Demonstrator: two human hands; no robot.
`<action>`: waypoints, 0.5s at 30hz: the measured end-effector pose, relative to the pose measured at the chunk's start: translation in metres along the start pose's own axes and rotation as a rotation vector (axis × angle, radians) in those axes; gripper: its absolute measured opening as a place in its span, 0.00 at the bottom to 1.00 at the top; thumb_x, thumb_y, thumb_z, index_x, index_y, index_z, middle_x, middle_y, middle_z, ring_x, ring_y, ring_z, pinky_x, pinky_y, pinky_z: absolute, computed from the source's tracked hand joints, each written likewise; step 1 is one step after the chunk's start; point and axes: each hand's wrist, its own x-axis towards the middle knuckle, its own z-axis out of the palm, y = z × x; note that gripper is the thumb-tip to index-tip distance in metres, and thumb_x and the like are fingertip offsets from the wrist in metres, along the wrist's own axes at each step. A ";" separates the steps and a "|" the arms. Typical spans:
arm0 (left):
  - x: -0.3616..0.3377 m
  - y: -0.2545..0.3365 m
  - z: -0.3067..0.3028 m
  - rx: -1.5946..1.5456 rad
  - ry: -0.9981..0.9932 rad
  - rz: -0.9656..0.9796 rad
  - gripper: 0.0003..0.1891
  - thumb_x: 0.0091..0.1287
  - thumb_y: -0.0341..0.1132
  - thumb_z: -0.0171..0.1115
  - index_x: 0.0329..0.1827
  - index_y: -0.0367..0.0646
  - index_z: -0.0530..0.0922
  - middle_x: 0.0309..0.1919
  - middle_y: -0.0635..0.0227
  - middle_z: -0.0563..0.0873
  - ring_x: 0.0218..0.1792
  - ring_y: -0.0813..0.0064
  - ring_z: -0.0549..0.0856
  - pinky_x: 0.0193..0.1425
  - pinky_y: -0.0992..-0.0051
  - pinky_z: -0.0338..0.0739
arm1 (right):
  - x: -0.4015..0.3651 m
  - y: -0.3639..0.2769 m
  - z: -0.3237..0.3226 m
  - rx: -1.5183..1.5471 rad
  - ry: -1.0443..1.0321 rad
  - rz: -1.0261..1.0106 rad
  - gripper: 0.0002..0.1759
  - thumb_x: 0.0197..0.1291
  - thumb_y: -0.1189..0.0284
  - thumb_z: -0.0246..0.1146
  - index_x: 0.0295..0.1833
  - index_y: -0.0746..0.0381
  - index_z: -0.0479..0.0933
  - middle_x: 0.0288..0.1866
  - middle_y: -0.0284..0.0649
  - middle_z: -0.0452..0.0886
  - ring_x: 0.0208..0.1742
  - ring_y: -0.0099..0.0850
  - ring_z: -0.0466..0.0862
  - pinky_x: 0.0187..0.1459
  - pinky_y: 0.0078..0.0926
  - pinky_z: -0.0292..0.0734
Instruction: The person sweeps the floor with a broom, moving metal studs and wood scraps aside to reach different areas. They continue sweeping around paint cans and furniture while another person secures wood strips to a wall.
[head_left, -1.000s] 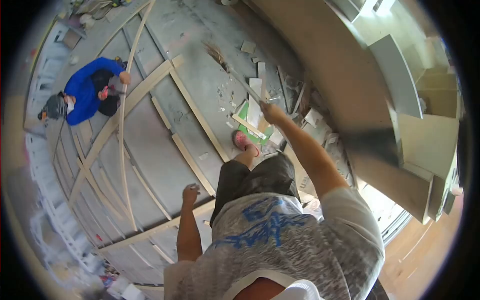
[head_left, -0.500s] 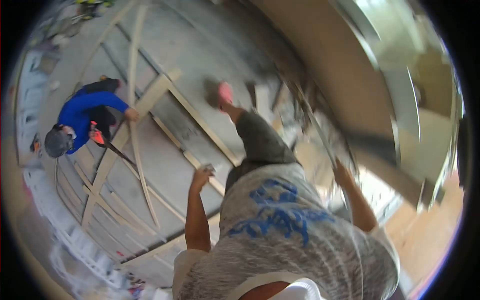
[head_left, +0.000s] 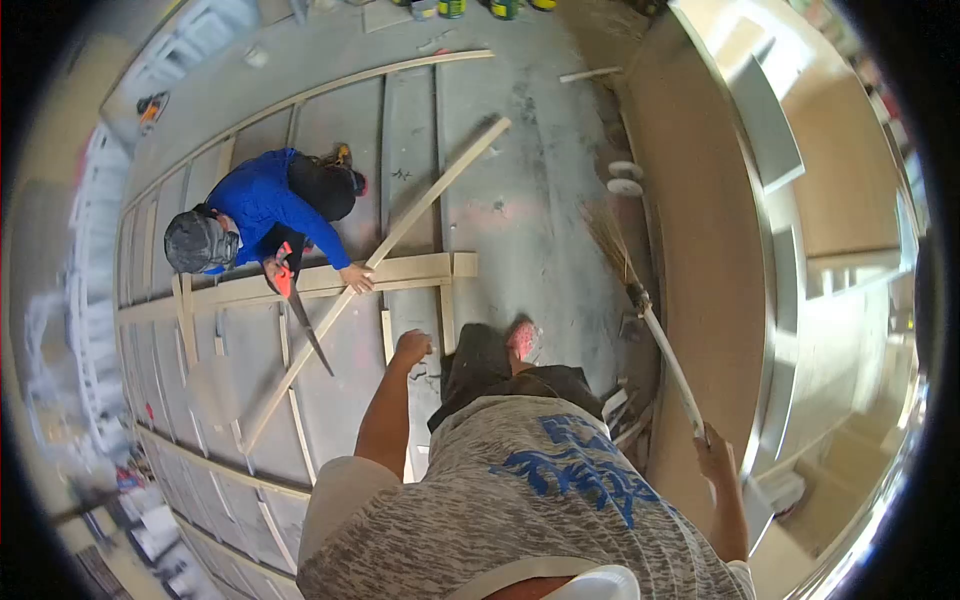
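My right hand [head_left: 715,458] is wrapped round the pale handle of a broom [head_left: 672,365]. The broom slants up and away, and its thin straw bristles [head_left: 608,240] point toward the far end of the floor. My left hand [head_left: 412,347] hangs in front of me with its fingers curled closed. Whether anything small is in it I cannot make out. Below and beyond that hand lies a frame of wooden strips [head_left: 390,318] on the grey floor.
At left a co-worker in a blue top [head_left: 262,195] bends over the frame, one hand on a loose wood strip [head_left: 440,185], the other on a handsaw [head_left: 310,335]. A long brown board [head_left: 700,220] runs along the right. Cans [head_left: 452,9] stand at the far end.
My view has turned, and the co-worker and frame appear further right. The broom's bristles now show clearly ahead of my right hand, which still grips the handle.
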 end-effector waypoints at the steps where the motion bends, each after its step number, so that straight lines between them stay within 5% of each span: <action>1: 0.005 -0.008 -0.007 -0.001 0.175 0.015 0.14 0.55 0.44 0.53 0.23 0.42 0.77 0.29 0.53 0.82 0.35 0.55 0.80 0.40 0.58 0.73 | 0.029 -0.010 -0.004 0.027 -0.037 0.058 0.23 0.56 0.68 0.57 0.57 0.64 0.70 0.52 0.54 0.75 0.55 0.46 0.75 0.54 0.36 0.68; 2: 0.014 -0.014 -0.004 0.060 0.179 -0.057 0.15 0.57 0.45 0.54 0.24 0.41 0.78 0.30 0.52 0.82 0.35 0.55 0.81 0.40 0.60 0.74 | 0.071 -0.010 0.004 0.079 0.031 -0.065 0.20 0.56 0.68 0.56 0.55 0.62 0.71 0.34 0.46 0.71 0.35 0.34 0.73 0.35 0.32 0.67; 4: 0.024 -0.021 0.008 0.041 0.101 -0.147 0.15 0.57 0.44 0.54 0.27 0.41 0.79 0.30 0.51 0.82 0.35 0.55 0.81 0.40 0.60 0.74 | 0.127 -0.033 -0.002 0.126 0.090 -0.199 0.18 0.57 0.69 0.56 0.54 0.59 0.72 0.16 0.37 0.68 0.15 0.23 0.71 0.17 0.28 0.66; 10: 0.077 -0.016 -0.023 0.036 -0.377 -0.245 0.22 0.65 0.50 0.44 0.51 0.42 0.73 0.33 0.53 0.82 0.35 0.57 0.82 0.47 0.60 0.74 | 0.270 -0.168 -0.046 0.147 0.100 -0.126 0.18 0.60 0.67 0.52 0.55 0.58 0.72 0.16 0.35 0.69 0.14 0.24 0.71 0.14 0.27 0.66; 11: 0.093 -0.016 -0.031 -0.382 -0.367 -0.521 0.18 0.64 0.45 0.47 0.49 0.44 0.73 0.32 0.58 0.82 0.33 0.60 0.82 0.45 0.60 0.74 | 0.286 -0.187 -0.058 0.148 0.043 -0.105 0.21 0.60 0.64 0.52 0.57 0.59 0.70 0.31 0.46 0.73 0.32 0.36 0.75 0.30 0.32 0.69; 13: 0.135 -0.024 -0.051 -1.230 -0.311 -1.038 0.11 0.62 0.37 0.54 0.46 0.48 0.75 0.32 0.66 0.82 0.28 0.66 0.82 0.41 0.61 0.75 | 0.316 -0.236 -0.082 0.154 -0.002 -0.075 0.24 0.59 0.62 0.52 0.60 0.61 0.67 0.47 0.57 0.77 0.50 0.48 0.78 0.46 0.37 0.73; 15: 0.188 -0.016 -0.103 -1.086 -0.265 -1.058 0.08 0.62 0.37 0.54 0.38 0.46 0.78 0.27 0.66 0.80 0.29 0.63 0.82 0.36 0.61 0.74 | 0.342 -0.291 -0.112 0.157 -0.070 -0.175 0.23 0.59 0.60 0.52 0.58 0.56 0.68 0.44 0.58 0.77 0.48 0.51 0.78 0.45 0.39 0.73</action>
